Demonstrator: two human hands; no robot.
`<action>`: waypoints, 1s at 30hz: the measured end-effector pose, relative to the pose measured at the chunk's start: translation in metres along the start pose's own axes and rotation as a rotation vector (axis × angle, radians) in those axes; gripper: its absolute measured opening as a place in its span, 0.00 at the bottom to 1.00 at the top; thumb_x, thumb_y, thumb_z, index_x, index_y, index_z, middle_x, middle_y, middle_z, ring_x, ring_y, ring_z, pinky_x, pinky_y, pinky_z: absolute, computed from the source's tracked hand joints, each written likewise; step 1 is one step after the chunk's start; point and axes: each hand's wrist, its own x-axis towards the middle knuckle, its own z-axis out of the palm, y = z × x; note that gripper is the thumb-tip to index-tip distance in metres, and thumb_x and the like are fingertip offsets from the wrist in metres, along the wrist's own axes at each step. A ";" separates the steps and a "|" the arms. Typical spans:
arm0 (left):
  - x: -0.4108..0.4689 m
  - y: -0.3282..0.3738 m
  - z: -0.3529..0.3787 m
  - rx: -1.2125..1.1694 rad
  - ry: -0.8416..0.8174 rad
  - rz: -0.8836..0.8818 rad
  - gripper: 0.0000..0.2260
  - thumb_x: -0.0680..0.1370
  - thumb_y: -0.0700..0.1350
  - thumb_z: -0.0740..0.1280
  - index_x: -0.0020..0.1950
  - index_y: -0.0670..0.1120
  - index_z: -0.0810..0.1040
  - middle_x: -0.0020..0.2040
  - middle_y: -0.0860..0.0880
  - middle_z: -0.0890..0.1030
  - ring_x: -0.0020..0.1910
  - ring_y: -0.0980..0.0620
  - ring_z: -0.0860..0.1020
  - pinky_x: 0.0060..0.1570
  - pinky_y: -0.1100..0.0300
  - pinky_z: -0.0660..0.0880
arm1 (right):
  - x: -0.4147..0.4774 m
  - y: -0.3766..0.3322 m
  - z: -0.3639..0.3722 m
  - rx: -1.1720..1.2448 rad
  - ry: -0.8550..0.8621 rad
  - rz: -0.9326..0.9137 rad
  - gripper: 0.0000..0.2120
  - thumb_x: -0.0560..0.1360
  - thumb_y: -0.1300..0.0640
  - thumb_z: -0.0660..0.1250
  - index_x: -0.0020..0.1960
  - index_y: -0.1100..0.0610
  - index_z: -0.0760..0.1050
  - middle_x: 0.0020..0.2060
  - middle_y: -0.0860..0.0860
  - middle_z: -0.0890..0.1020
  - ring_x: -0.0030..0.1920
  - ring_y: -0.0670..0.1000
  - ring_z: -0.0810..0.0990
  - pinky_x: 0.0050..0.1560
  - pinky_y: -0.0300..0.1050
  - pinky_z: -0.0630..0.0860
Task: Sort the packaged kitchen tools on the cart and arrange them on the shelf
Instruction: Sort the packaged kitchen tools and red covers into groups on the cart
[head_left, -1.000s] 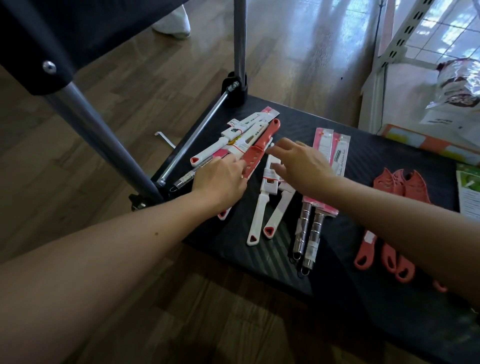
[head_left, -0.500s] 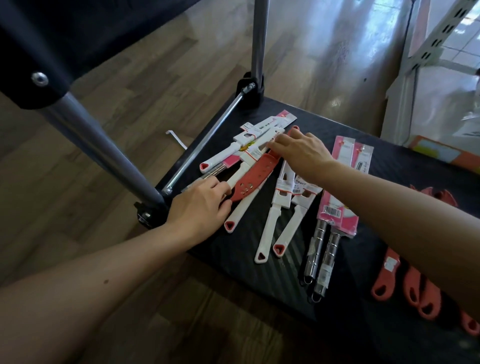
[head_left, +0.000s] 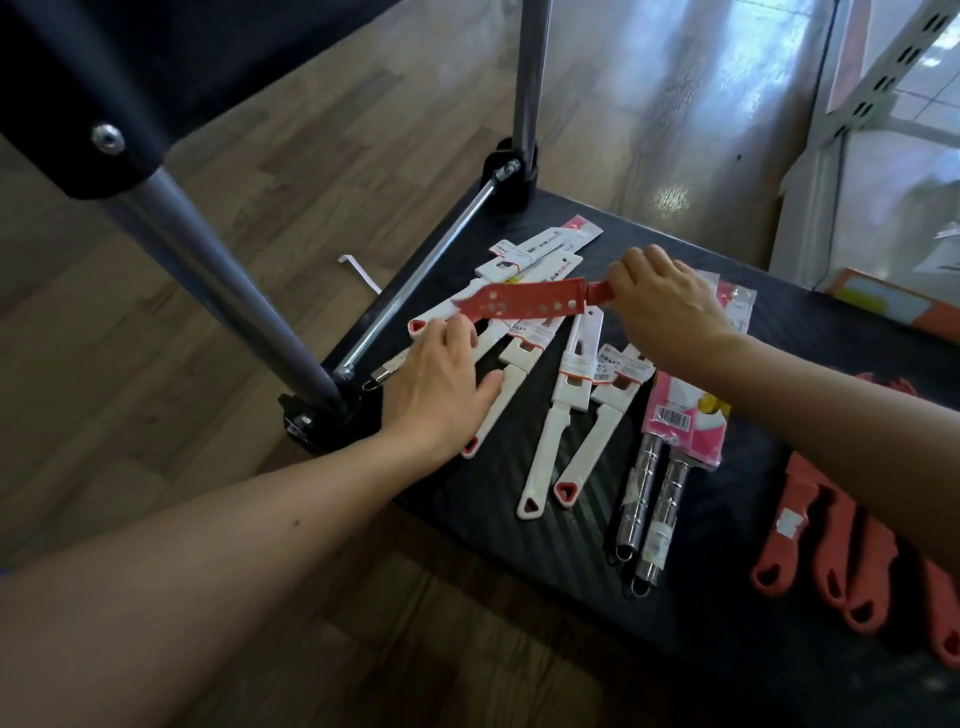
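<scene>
Fingers (head_left: 626, 270) of the right hand (head_left: 665, 306) pinch a red knife (head_left: 524, 304) above the cart (head_left: 519, 519); the left hand (head_left: 436, 384) lies spread, palm down, on white tools (head_left: 550, 415).

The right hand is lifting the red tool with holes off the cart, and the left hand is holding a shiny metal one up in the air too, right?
Not quite. In the head view the left hand holds nothing up; it lies flat on the white-handled tools on the cart. The right hand does lift the red tool with holes.
</scene>
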 end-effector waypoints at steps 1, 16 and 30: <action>0.000 0.003 0.002 0.029 -0.054 -0.002 0.19 0.76 0.55 0.63 0.60 0.46 0.66 0.60 0.48 0.70 0.57 0.48 0.73 0.46 0.54 0.73 | -0.004 0.000 -0.001 0.024 0.010 0.029 0.18 0.79 0.53 0.58 0.65 0.61 0.65 0.60 0.57 0.72 0.58 0.56 0.71 0.56 0.48 0.72; 0.008 0.027 0.011 -0.097 -0.214 -0.083 0.10 0.73 0.45 0.70 0.49 0.41 0.78 0.47 0.45 0.80 0.44 0.49 0.76 0.41 0.58 0.72 | -0.061 -0.037 -0.009 1.221 -0.296 0.617 0.10 0.77 0.49 0.62 0.49 0.55 0.72 0.38 0.51 0.78 0.35 0.46 0.76 0.37 0.40 0.73; -0.011 0.069 0.023 -0.236 -0.238 -0.003 0.09 0.73 0.45 0.70 0.45 0.39 0.78 0.41 0.46 0.79 0.43 0.49 0.77 0.42 0.60 0.72 | -0.091 -0.031 -0.011 1.274 -0.207 0.791 0.09 0.76 0.51 0.64 0.41 0.56 0.72 0.29 0.49 0.78 0.21 0.41 0.75 0.28 0.37 0.73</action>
